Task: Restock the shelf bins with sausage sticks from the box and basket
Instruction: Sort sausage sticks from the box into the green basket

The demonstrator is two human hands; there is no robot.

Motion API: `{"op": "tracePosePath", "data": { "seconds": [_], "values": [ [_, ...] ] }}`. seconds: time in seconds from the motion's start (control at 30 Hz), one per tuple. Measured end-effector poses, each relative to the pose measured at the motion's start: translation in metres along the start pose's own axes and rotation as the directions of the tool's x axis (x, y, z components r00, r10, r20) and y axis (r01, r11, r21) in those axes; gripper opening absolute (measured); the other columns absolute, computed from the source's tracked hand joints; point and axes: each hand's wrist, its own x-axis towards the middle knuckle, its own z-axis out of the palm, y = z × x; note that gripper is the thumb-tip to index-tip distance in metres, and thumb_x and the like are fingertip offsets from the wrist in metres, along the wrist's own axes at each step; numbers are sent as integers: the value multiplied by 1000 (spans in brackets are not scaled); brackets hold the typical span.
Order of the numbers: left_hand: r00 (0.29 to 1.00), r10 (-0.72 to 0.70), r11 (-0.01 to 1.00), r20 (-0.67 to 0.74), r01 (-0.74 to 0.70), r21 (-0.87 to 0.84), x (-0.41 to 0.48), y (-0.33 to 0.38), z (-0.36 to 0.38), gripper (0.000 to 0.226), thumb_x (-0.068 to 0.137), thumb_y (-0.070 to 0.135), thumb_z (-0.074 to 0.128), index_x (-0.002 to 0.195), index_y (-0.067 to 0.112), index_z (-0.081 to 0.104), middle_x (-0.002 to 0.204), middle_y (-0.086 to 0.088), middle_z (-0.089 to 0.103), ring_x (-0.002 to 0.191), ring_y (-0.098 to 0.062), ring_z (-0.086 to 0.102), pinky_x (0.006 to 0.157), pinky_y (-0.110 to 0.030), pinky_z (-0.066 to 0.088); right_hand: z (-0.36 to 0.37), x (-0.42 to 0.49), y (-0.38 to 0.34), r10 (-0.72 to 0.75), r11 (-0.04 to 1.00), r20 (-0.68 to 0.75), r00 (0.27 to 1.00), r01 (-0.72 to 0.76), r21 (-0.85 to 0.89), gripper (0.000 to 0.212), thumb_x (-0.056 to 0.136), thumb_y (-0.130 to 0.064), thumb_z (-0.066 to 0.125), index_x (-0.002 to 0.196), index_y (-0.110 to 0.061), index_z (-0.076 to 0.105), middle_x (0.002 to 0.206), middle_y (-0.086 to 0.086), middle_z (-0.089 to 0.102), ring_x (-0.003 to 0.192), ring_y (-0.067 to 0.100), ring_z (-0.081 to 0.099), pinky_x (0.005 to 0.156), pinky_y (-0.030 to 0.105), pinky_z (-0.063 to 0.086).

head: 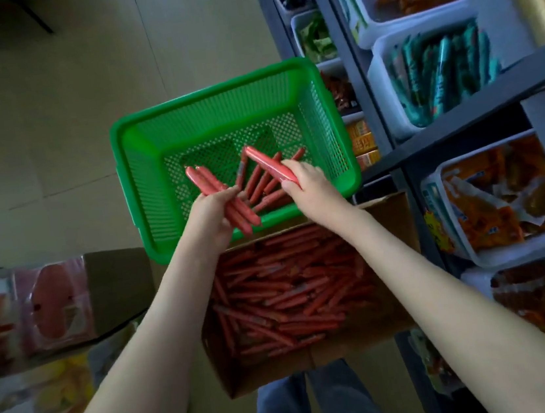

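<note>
A dark metal shelf rack (478, 102) fills the right side and carries white plastic bins (384, 96) of packaged snacks, so the stock stands close to where it must go. At the person's feet an open brown cardboard box (284, 373) is packed with red sausage sticks (286, 300). Just beyond it is a green perforated plastic basket (202, 94). Its near rim overlaps the box's far edge, though whether it rests on the box cannot be told. A few loose sticks (261, 180) lie on the basket floor.

Both hands are over the basket. The left hand (210, 214) has its fingers curled round a bundle of several sticks (214, 189), likely serving as the collector so that one trip fills a bin. The right hand (309, 184) grips what looks like one or two sticks (269, 165), tilted up and away, fingers wrapped round the lower end.

The step seems to be gathering the basket's last sticks, and the next move would probably add the right hand's pick to the bundle.
</note>
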Motion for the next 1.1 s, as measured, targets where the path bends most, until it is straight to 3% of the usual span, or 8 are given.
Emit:
{"op": "tracePosePath", "data": {
  "seconds": [0.17, 0.27, 0.37, 0.5, 0.6, 0.77, 0.97, 1.1],
  "values": [
    [998, -55, 933, 19, 45, 356, 30, 0, -12, 23, 87, 35, 57, 94, 13, 56, 77, -1, 49, 62, -11, 44, 55, -24, 34, 19, 16, 5, 3, 977, 71, 997, 13, -215, 35, 98, -20, 42, 131, -11, 48, 133, 12, 49, 123, 31, 40, 99, 40, 30],
    [971, 237, 809, -23, -184, 559, 23, -7, -24, 37, 71, 39, 56, 99, 17, 63, 84, 0, 62, 73, -15, 57, 64, -25, 44, 25, -22, 5, -248, 960, -192, 949, 214, -182, 28, 91, -6, 42, 112, -7, 61, 109, 11, 60, 103, 28, 48, 85, 35, 32],
    [843, 531, 772, -85, -440, 459, -18, -23, -33, 9, 85, 23, 53, 87, 27, 61, 78, 3, 67, 78, -13, 63, 77, -30, 51, 39, -69, 13, -415, 908, -324, 850, 360, -216, 24, 81, -5, 45, 99, -3, 61, 93, 11, 58, 91, 23, 45, 79, 32, 33],
    [686, 727, 552, 24, -605, 574, -61, -67, -49, 15, 95, 14, 46, 84, 18, 56, 68, 9, 51, 64, -3, 50, 65, -22, 41, 77, -99, 44, -329, 928, 14, 944, 326, -182, 33, 86, -9, 44, 115, -5, 58, 108, 12, 59, 104, 28, 52, 93, 39, 41],
    [757, 642, 497, 119, -529, 688, -60, -115, -69, 13, 95, 15, 48, 87, 11, 57, 71, 8, 56, 66, -1, 54, 63, -16, 38, 101, -91, 67, -6, 957, 229, 973, 71, -280, 50, 95, -11, 39, 144, -13, 33, 146, 8, 37, 135, 27, 30, 111, 37, 20],
    [934, 304, 272, 189, -275, 922, -23, -165, -105, 34, 93, 12, 50, 126, 9, 51, 125, -14, 54, 117, -31, 49, 93, -29, 38, 113, -60, 82, 134, 895, 198, 971, -33, -445, 63, 96, -24, 42, 151, -18, 11, 157, 4, 13, 138, 28, 20, 111, 40, 18],
    [889, 232, -302, 395, -320, 898, 16, -172, -110, 65, 88, 13, 46, 149, 12, 22, 149, -16, 28, 136, -35, 26, 111, -45, 21, 111, -42, 76, 128, 834, 186, 974, -4, -551, 75, 86, -31, 60, 148, -21, 20, 147, 9, 24, 133, 31, 21, 107, 42, 20],
    [894, 240, -360, 377, -279, 890, 19, -175, -95, 65, 90, 9, 42, 149, 9, 15, 139, -15, 33, 125, -31, 35, 108, -38, 22, 114, -44, 73, 120, 821, 198, 973, 15, -571, 77, 79, -29, 65, 145, -22, 25, 148, 10, 19, 137, 30, 15, 111, 43, 14]
  ]
}}
